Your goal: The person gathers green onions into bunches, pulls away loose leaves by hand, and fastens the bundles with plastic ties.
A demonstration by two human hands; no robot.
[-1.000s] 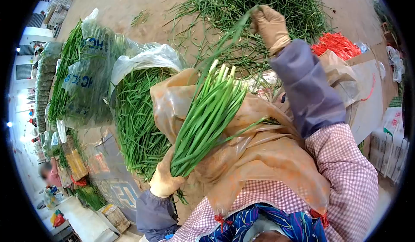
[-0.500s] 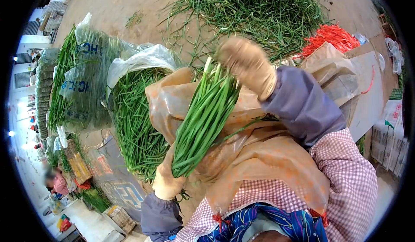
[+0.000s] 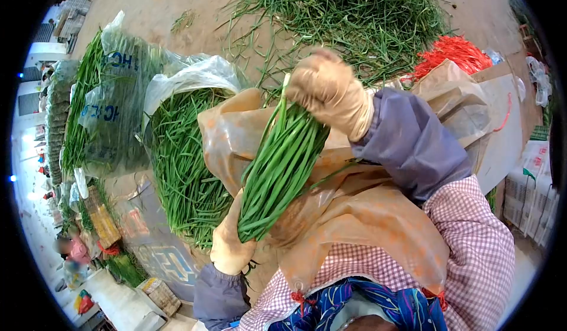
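A bunch of garlic chives [image 3: 280, 171] lies slantwise over my lap, its pale stem ends up and its leaf tips toward my body. My right hand [image 3: 328, 94], in a tan glove, is closed at the stem ends. At the lower leafy end is my gloved left hand [image 3: 232, 245], holding the bunch from the left side; its fingers are mostly hidden behind the leaves. Beneath the bunch spreads a brownish translucent plastic apron [image 3: 354, 213]. Left of it, an open clear bag [image 3: 192, 80] holds many more chives [image 3: 189, 153].
Loose green leaves [image 3: 354, 18] are heaped on the floor ahead. Red ties [image 3: 452, 56] lie at the right beside a grey board [image 3: 502, 124]. A filled printed bag [image 3: 118, 112] stands at the left. White crates [image 3: 531, 189] are at far right; another person [image 3: 77, 251] is far left.
My right hand, blurred before, has shifted slightly left and down and now shows clearly curled over the stem ends. The bunch stays nearly in place, and my left hand has hardly moved.
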